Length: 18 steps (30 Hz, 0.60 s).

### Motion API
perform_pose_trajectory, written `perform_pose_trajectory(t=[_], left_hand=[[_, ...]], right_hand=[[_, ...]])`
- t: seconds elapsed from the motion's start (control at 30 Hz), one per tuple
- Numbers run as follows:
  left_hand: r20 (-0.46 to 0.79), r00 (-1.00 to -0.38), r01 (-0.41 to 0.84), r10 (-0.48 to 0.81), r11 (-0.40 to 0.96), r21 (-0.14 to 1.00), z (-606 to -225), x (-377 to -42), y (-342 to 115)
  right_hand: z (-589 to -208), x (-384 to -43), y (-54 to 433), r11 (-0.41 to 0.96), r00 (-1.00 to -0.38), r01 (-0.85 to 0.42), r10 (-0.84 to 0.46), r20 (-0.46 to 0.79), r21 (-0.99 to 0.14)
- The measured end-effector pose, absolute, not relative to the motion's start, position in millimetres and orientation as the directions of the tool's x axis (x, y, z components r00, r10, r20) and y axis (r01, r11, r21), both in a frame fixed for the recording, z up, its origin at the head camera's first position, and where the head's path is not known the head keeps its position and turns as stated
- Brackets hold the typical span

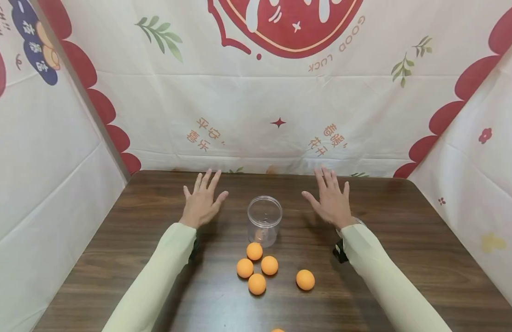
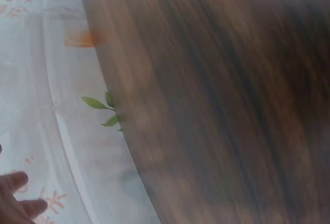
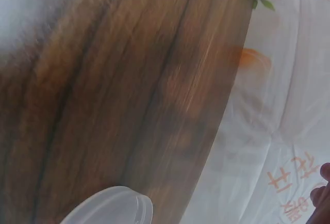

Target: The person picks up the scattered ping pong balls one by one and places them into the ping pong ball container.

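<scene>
My left hand [image 1: 201, 200] hovers over the far left part of the table, fingers spread and holding nothing. On the other side, my right hand [image 1: 332, 199] is spread the same way, also holding nothing. Between them stands a clear plastic jar [image 1: 265, 223], upright with its mouth uncovered. Several orange ping-pong balls [image 1: 257, 284] lie grouped just in front of the jar. Another orange ball [image 1: 305, 280] sits apart to their right. A translucent round lid [image 3: 111, 208] lies near my right wrist, mostly hidden by the sleeve in the head view.
The dark wooden table [image 1: 114, 258] ends at a white printed cloth [image 1: 247, 106] hanging behind it. White cloth sides rise at left and right. One more orange ball [image 1: 278, 330] is cut off at the bottom edge of the head view.
</scene>
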<state>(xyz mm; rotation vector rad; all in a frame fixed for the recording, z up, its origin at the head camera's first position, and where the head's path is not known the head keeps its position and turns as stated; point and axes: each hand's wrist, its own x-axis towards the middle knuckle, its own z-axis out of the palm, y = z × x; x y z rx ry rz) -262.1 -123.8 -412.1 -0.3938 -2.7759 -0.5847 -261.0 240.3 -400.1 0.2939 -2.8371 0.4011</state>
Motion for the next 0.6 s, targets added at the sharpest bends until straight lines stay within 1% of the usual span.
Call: perform_pose_trajectory(t=[0.07,0.17,0.3,0.43,0.6], left_hand=[[0.367,-0.896,0.383,0.250,0.853,0.354,-411,-259,-123],[0.450,-0.830,0.510,0.329,0.775,0.373,-407,-254,-121],[0.487,-0.759,0.636,0.432,0.653,0.411,-400,-248,-114],[0.452,-0.735,0.677,0.505,0.580,0.453,-396,-241,-104],[0.393,-0.739,0.668,0.547,0.525,0.527,-393,-236,-95]], right_hand=[[-400,-257,239,0.937,-0.945,-0.244,-0.172,0.278,-0.251],[-400,-249,237,0.929,-0.946,-0.260,-0.190,0.263,-0.264],[-402,-236,234,0.916,-0.942,-0.289,-0.220,0.252,-0.278],[-405,-225,230,0.907,-0.929,-0.323,-0.248,0.274,-0.272],[-406,-211,225,0.893,-0.908,-0.369,-0.286,0.307,-0.258]])
